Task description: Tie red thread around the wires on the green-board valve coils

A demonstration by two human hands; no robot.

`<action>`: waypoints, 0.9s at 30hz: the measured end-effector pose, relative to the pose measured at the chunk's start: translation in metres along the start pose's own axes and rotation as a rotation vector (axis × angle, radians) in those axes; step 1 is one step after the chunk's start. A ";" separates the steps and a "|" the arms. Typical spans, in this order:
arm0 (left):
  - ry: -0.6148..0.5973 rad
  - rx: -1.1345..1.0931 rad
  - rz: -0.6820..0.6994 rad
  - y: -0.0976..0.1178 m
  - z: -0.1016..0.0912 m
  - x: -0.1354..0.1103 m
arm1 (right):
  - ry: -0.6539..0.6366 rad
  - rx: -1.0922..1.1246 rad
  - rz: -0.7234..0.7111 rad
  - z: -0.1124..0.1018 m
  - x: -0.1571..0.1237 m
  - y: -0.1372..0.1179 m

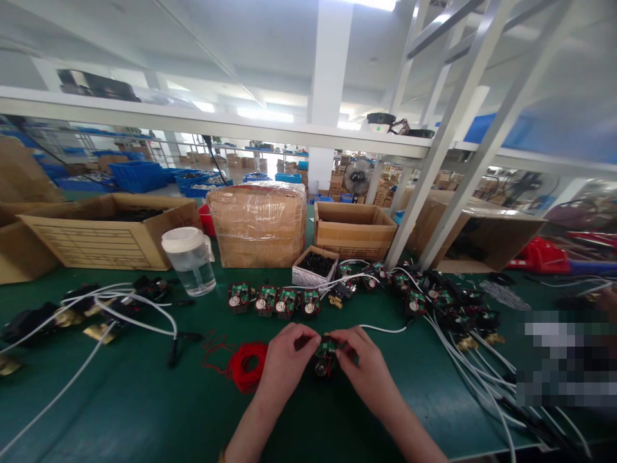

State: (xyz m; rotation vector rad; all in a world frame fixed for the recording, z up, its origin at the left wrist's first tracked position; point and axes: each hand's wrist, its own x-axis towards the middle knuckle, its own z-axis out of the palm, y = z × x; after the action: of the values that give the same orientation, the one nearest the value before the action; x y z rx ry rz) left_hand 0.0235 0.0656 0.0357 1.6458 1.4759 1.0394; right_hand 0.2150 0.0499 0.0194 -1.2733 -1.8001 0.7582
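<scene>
Low over the green tabletop, a small green circuit board unit (326, 354) with a round metal part and red wires sits between my hands. The fingers of my left hand (288, 357) pinch its left side. On its other side, the thumb and forefinger of my right hand (362, 360) close on the edge. My fingertips cover part of the board. A coil of red wire (247, 366) lies just left of my left hand. Behind my hands stands a row of similar board units (285, 302) with round pale parts. A white cable (385, 329) runs off to the right.
Units with white cables and brass fittings lie at left (103, 331) and in a pile at right (463, 315). A lidded water jug (193, 263), a small box of black parts (314, 279) and cardboard boxes (258, 225) line the back. Metal shelf posts (409, 225) rise at right.
</scene>
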 end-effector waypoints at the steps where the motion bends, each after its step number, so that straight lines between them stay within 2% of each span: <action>1: 0.000 0.002 -0.002 0.001 0.000 0.000 | -0.006 0.007 0.006 0.001 -0.002 0.001; 6: -0.010 0.010 -0.005 0.002 0.000 0.001 | -0.031 0.043 0.037 -0.001 -0.002 -0.001; 13: -0.062 -0.005 0.002 0.000 -0.005 0.000 | 0.042 -0.074 0.026 -0.002 0.020 -0.011; 17: -0.058 -0.019 0.013 0.000 -0.006 0.001 | 0.064 -0.102 0.008 0.003 0.022 -0.010; 21: -0.054 -0.032 -0.018 -0.004 -0.007 0.003 | 0.044 -0.102 -0.037 -0.006 0.027 -0.010; 24: -0.108 -0.126 -0.079 -0.008 -0.011 0.004 | 0.073 -0.274 -0.108 -0.020 0.056 -0.014; 27: -0.108 -0.284 -0.177 -0.016 -0.014 0.000 | 0.056 -0.509 -0.119 -0.030 0.111 -0.015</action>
State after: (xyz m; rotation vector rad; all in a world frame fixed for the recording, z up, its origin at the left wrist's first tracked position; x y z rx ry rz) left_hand 0.0042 0.0676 0.0276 1.3260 1.3105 0.9937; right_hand 0.2131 0.1510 0.0759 -1.4671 -2.0769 0.1952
